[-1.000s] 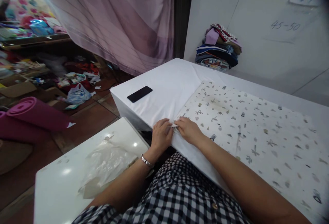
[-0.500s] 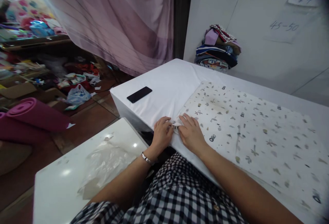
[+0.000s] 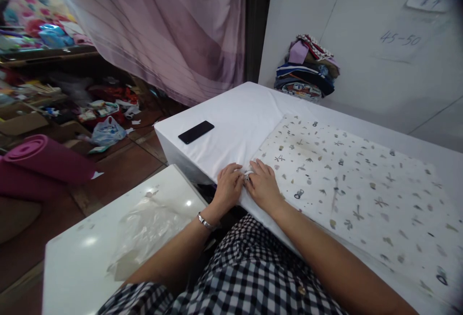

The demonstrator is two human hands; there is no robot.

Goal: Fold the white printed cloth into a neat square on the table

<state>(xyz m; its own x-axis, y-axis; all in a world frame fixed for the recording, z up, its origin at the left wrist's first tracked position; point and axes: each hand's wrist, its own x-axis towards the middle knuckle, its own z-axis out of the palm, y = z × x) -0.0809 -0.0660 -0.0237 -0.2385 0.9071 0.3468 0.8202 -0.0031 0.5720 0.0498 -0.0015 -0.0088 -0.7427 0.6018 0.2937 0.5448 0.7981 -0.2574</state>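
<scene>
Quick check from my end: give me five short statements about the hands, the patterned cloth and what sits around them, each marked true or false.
1. Both hands, left hand and right hand, meet at the near corner of the patterned cloth. True.
2. The black phone lies on the patterned cloth. False: it lies on the plain white table cover, apart from the cloth.
3. The left wrist bears a metal bracelet. True.
4. The pile of folded clothes sits at the table's near edge. False: it is at the far end, by the wall.
5. The clear plastic bag rests on the patterned cloth. False: it lies on the smaller white table.

Phone (image 3: pixel 196 132) on table (image 3: pixel 235 112), left of cloth (image 3: pixel 354 184)
</scene>
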